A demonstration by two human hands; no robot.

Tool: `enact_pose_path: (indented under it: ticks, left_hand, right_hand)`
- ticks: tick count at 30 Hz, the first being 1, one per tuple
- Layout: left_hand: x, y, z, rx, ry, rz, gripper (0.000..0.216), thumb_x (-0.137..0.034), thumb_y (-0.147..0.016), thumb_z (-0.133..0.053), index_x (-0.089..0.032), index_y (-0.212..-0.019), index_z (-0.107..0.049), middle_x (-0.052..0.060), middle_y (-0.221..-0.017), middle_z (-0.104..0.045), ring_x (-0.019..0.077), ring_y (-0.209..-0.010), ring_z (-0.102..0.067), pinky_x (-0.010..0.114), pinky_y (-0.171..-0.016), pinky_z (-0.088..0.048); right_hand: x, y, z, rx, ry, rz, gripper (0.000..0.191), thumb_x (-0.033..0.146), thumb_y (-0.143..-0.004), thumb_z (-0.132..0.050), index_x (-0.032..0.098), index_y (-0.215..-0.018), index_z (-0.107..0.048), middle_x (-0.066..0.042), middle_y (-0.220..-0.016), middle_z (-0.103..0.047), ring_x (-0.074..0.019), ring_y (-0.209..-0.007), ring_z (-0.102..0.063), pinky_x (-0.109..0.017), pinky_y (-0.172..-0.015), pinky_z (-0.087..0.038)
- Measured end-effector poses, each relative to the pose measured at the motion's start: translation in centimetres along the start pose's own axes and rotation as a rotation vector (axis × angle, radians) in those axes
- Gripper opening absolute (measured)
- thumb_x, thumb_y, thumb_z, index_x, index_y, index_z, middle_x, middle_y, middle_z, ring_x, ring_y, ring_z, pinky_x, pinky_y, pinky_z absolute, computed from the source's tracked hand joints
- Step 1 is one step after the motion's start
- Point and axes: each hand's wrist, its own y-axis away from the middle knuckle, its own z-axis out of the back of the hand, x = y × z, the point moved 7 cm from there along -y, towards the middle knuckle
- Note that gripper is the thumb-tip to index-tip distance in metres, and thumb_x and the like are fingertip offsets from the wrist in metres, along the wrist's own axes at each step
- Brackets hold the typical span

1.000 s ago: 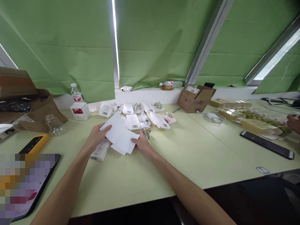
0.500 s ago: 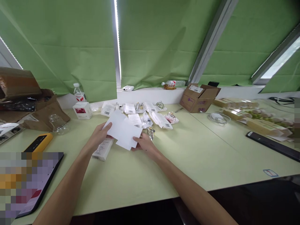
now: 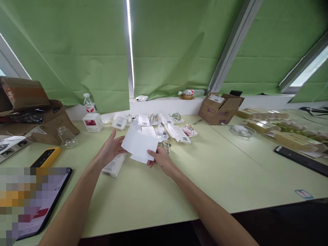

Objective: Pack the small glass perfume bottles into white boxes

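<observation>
My right hand (image 3: 162, 160) pinches a blank white sheet (image 3: 140, 144), perhaps card, by its lower right corner, thumb on top. My left hand (image 3: 110, 150) is open at the sheet's left edge, thumb raised and off the surface; its fingertips are partly behind the edge, so contact is unclear. Under the left wrist lies a white printed box (image 3: 114, 166), partly covered. Just past my right hand stands a small glass bottle with gold parts (image 3: 166, 146). Behind the sheet are several white barcoded packets (image 3: 179, 133) and small glass bottles (image 3: 176, 117).
A tablet (image 3: 43, 205) and a yellow device (image 3: 46, 157) lie at the left, near a clear plastic bottle (image 3: 67, 136) and brown packaging (image 3: 51, 126). An open carton (image 3: 217, 111) stands at the back right. A coiled white cable (image 3: 242, 131) and a dark phone-like slab (image 3: 301, 160) lie rightward.
My left thumb has lifted off the sheet and the hand has opened. The sheet now sits slightly right, its upper part bent differently, still pinched by my right hand.
</observation>
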Motion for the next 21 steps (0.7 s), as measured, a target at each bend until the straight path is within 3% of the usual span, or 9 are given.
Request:
enact_pose_path:
  ticks: [6,11,18,21]
  left_hand:
    - [0.5,-0.1,-0.1,-0.013,-0.02,0.03,0.07,-0.072,-0.081,-0.037,-0.016,-0.111,-0.067,0.014,-0.114,-0.068,0.0305,-0.107,-0.062,0.039,-0.093,-0.048]
    - [0.3,0.4,-0.8,-0.071,0.004,-0.026,0.059,-0.067,-0.083,-0.044,-0.025,-0.121,-0.06,0.01,-0.119,-0.065,0.0298,-0.11,-0.059,0.04,-0.082,-0.055]
    - [1.0,0.4,-1.7,0.024,-0.122,-0.032,0.036,-0.042,-0.074,-0.067,-0.022,-0.103,-0.071,0.009,-0.111,-0.068,0.0294,-0.103,-0.062,0.039,-0.084,-0.053]
    - [1.1,0.3,-1.7,0.023,-0.174,-0.016,0.036,-0.044,-0.076,-0.066,-0.022,-0.104,-0.072,0.009,-0.109,-0.069,0.0278,-0.098,-0.065,0.04,-0.086,-0.052]
  right_hand:
    - [0.0,-0.1,0.0,0.003,0.053,0.014,0.025,0.036,-0.086,-0.058,0.013,-0.076,-0.059,-0.006,-0.056,-0.064,-0.0137,-0.044,-0.058,-0.025,-0.042,-0.047]
    - [0.3,0.0,0.1,-0.021,0.069,0.027,0.023,0.034,-0.084,-0.061,0.014,-0.072,-0.057,-0.004,-0.052,-0.062,-0.0129,-0.043,-0.056,-0.023,-0.04,-0.044]
    - [0.6,0.2,0.2,-0.037,0.081,0.036,0.022,0.032,-0.084,-0.059,0.016,-0.07,-0.056,-0.003,-0.051,-0.06,-0.012,-0.043,-0.054,-0.022,-0.038,-0.042]
    - [0.6,0.1,0.2,-0.04,0.098,0.046,0.02,0.031,-0.085,-0.057,0.015,-0.072,-0.057,-0.003,-0.051,-0.06,-0.0117,-0.042,-0.054,-0.022,-0.038,-0.042]
